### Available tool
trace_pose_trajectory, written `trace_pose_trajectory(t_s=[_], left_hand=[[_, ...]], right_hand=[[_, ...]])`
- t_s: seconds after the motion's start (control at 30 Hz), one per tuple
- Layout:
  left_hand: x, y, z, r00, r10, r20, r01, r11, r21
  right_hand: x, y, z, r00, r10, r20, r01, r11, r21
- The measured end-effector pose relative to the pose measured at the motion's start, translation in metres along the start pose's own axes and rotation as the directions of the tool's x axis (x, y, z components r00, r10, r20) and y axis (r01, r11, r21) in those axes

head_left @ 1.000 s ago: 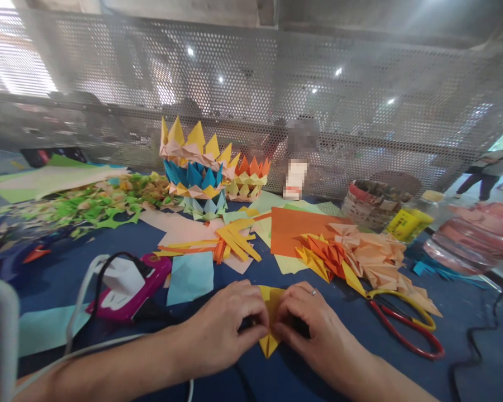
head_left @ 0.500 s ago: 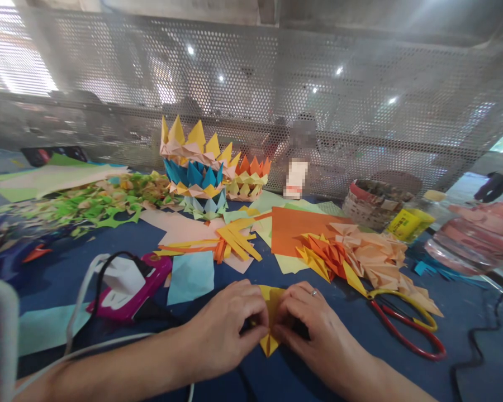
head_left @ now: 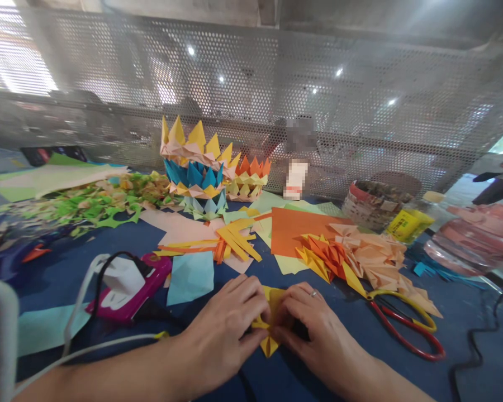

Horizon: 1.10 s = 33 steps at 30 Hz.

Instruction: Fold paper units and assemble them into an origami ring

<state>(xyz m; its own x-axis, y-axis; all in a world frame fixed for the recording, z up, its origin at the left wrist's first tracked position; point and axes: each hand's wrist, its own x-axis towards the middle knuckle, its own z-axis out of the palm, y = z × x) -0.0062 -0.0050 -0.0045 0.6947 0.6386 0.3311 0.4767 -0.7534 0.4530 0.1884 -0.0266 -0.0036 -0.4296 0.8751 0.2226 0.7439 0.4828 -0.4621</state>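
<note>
A partly folded piece of yellow paper [head_left: 270, 347] lies on the blue tabletop, its pointed end toward me. My left hand [head_left: 241, 321] grips its left side, thumb and fingers closed on a fold. On the other side my right hand [head_left: 308, 315], a ring on one finger, pinches the paper's right edge. Much of the sheet is hidden beneath the fingers. To the right rest scissors [head_left: 406, 329] with red and yellow handles. Beyond them lie folded orange and yellow paper pieces [head_left: 329, 257] and a heap of folded peach pieces [head_left: 377, 251].
Paper crowns [head_left: 201, 173] stand stacked at the back, near green paper scraps [head_left: 88, 198]. A magenta power strip [head_left: 129, 296] with white and black cables is at left. A light-blue square [head_left: 191, 277], an orange sheet [head_left: 297, 231] and a pink bottle [head_left: 478, 237] surround the work area.
My left hand has shifted slightly, and a yellow fold now shows between its thumb and fingers. My right hand stays nearly still. The person in the right background has moved.
</note>
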Motion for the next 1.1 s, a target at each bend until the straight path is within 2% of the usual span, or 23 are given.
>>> trace_pose_trajectory(t_s=[0.07,0.17,0.27,0.33,0.4,0.57,0.7,1.1], left_hand=[[-0.003,0.001,0.001,0.995,0.094,0.014,-0.095,0.99,0.105],[-0.008,0.002,0.006,0.964,0.264,0.033,-0.265,0.944,0.197],[-0.012,0.002,0.012,0.91,0.413,-0.043,-0.384,0.877,0.29],[-0.014,0.003,0.015,0.876,0.47,-0.105,-0.406,0.839,0.361],[-0.015,0.004,0.015,0.865,0.483,-0.137,-0.397,0.826,0.4],[-0.02,0.012,0.01,0.902,0.426,-0.076,-0.359,0.834,0.42],[-0.025,0.018,0.005,0.921,0.383,-0.075,-0.309,0.833,0.46],[-0.026,0.017,0.007,0.899,0.42,-0.124,-0.32,0.823,0.47]], right_hand=[[0.0,0.0,0.0,1.0,-0.004,0.0,0.004,1.0,0.014],[-0.001,-0.001,-0.001,1.0,0.003,0.003,-0.003,0.999,0.033],[-0.001,-0.002,-0.002,1.0,0.02,0.012,-0.021,0.998,0.056],[-0.001,-0.002,-0.003,0.999,0.028,0.017,-0.029,0.997,0.065],[-0.001,-0.002,-0.003,0.999,0.029,0.017,-0.03,0.997,0.069],[0.0,-0.002,-0.003,0.999,0.039,0.013,-0.04,0.997,0.061],[0.0,-0.004,-0.005,0.999,0.036,0.011,-0.036,0.998,0.05],[-0.002,-0.002,-0.002,1.0,0.006,-0.014,-0.006,1.0,0.022]])
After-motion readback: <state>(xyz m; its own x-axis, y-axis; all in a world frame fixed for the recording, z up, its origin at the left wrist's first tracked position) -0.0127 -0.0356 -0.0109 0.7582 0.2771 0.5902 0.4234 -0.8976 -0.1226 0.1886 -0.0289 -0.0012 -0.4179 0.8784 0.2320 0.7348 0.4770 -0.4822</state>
